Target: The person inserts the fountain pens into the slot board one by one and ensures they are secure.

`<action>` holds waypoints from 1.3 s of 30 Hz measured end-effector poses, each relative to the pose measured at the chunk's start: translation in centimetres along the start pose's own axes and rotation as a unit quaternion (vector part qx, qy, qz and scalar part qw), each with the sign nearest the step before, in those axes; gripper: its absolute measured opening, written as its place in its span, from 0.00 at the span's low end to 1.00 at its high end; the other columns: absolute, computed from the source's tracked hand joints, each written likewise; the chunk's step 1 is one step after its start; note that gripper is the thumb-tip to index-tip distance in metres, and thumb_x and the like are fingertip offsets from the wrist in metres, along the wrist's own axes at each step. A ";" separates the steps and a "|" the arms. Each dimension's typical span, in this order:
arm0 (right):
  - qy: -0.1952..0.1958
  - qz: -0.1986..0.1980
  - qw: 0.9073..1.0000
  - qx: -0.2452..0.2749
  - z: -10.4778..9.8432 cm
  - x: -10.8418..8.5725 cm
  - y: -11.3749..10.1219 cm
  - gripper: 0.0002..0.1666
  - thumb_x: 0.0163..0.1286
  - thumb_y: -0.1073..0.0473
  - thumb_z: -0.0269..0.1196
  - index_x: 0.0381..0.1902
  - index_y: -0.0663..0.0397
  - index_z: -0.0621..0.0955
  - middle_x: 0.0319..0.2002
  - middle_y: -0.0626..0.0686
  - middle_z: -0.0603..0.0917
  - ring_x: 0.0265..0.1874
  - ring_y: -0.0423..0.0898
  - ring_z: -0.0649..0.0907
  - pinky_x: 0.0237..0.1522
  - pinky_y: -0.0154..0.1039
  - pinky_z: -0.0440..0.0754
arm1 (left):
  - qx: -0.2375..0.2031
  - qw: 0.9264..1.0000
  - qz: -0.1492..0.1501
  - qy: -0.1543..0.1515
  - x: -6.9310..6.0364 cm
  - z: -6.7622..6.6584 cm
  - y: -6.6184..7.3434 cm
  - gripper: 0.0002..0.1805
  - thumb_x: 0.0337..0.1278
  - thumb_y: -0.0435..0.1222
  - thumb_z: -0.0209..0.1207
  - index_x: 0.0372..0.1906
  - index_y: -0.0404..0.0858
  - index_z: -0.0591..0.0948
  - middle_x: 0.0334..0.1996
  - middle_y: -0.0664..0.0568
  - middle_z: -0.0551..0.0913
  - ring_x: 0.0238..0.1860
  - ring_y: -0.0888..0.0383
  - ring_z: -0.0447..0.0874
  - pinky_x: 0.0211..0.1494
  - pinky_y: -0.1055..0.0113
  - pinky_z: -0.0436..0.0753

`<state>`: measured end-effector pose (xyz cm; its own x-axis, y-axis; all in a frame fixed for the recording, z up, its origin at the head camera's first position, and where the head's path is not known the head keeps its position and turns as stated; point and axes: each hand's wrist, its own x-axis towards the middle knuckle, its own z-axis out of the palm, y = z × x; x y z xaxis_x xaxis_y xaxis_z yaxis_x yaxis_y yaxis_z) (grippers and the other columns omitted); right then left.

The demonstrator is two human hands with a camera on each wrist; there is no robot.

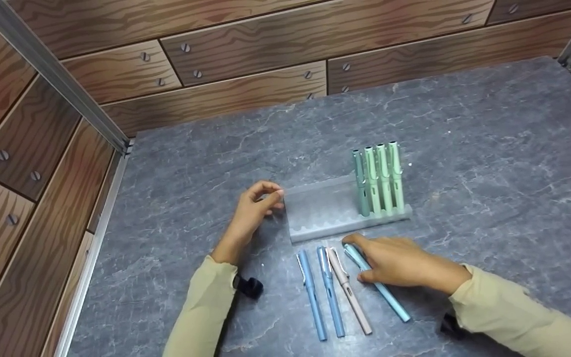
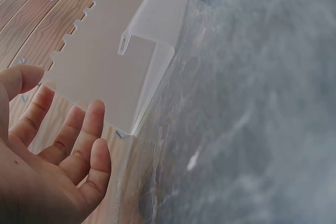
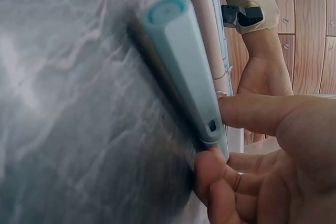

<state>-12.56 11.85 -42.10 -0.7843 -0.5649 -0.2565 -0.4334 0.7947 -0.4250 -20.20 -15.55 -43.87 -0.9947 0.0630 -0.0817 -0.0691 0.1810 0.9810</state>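
My right hand (image 1: 402, 260) pinches a turquoise pen (image 1: 389, 297) between thumb and fingers, the gap between them about as narrow as the barrel, at the front edge of a clear stand (image 1: 320, 203) on a grey marbled table (image 1: 488, 198). The pen slants, its clip end toward the stand and its other end pointing back toward me and to the right; whether it rests on the table or sits slightly raised, I cannot tell. At left, the thumb and index finger of my left hand (image 1: 248, 213) meet lightly on the stand's upper left corner, while the other fingers are spread apart beside the panel. Four pens lean upright in the stand's right end: one dark green pen (image 1: 361, 193), then three pale green pens (image 1: 385, 186) in a row to its right. Lying on the table in front of the stand, to the left of the turquoise pen, are a pinkish-beige pen (image 1: 357, 307) and two blue pens (image 1: 311, 292), the beige one slanted with its clip end close to the nearer blue one. Beige sleeves (image 1: 201, 297) cover both my forearms, and a black device (image 1: 250, 286) is strapped at my left wrist. Wood-patterned walls (image 1: 246, 49) stand behind and to the left.
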 end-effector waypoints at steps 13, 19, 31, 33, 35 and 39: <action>0.030 -0.031 0.998 0.038 -0.4 -0.2 1.0 0.35 0.55 0.55 0.67 0.62 0.48 0.69 0.21 0.40 0.71 0.18 0.36 0.67 0.20 0.33 0.65 | 0.001 1.000 0.001 -0.004 -0.1 -0.1 0.0 0.08 0.61 0.37 0.59 0.41 0.38 0.80 0.41 0.49 0.82 0.35 0.58 0.87 0.39 0.65 0.76; 0.030 -0.058 0.994 0.091 -0.8 -0.2 1.6 0.36 0.57 0.58 0.66 0.64 0.51 0.68 0.25 0.42 0.75 0.20 0.34 0.68 0.23 0.32 0.68 | 0.001 1.000 0.000 -0.006 0.0 -0.1 0.0 0.08 0.60 0.37 0.59 0.42 0.38 0.80 0.41 0.49 0.82 0.35 0.57 0.87 0.39 0.65 0.76; -0.013 -0.060 0.957 0.284 -1.3 -0.3 2.4 0.37 0.64 0.66 0.62 0.69 0.53 0.62 0.35 0.54 0.74 0.14 0.35 0.74 0.17 0.36 0.78 | -0.020 1.000 -0.015 -0.015 0.0 -0.1 0.0 0.08 0.61 0.36 0.59 0.42 0.38 0.80 0.45 0.47 0.81 0.35 0.57 0.86 0.37 0.63 0.81; -0.012 -0.057 0.952 0.299 -1.5 -0.3 2.4 0.38 0.64 0.66 0.62 0.69 0.53 0.61 0.35 0.54 0.74 0.14 0.35 0.74 0.16 0.35 0.78 | -0.019 1.000 -0.013 -0.017 0.0 -0.2 0.0 0.08 0.61 0.36 0.59 0.42 0.38 0.80 0.45 0.47 0.80 0.36 0.57 0.86 0.37 0.63 0.81; -0.009 -0.057 0.948 0.312 -1.7 -0.3 2.3 0.38 0.64 0.66 0.62 0.70 0.53 0.60 0.36 0.55 0.73 0.14 0.35 0.74 0.16 0.34 0.77 | -0.019 1.000 -0.012 -0.018 0.0 -0.2 0.0 0.08 0.61 0.37 0.59 0.42 0.38 0.80 0.46 0.47 0.80 0.36 0.57 0.86 0.38 0.63 0.81; 0.005 -0.059 0.943 0.326 -2.3 -0.3 2.2 0.40 0.64 0.66 0.62 0.70 0.53 0.59 0.38 0.57 0.73 0.16 0.36 0.76 0.17 0.34 0.78 | -0.016 1.000 -0.010 -0.013 0.0 -0.2 0.0 0.08 0.61 0.36 0.59 0.42 0.38 0.80 0.45 0.47 0.81 0.35 0.58 0.86 0.38 0.63 0.80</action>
<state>-14.30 14.30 -40.93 -0.7535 -0.6360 -0.1667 -0.1555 0.4186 -0.8948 -20.20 -15.73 -43.83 -0.9907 0.0847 -0.1061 -0.0925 0.1507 0.9842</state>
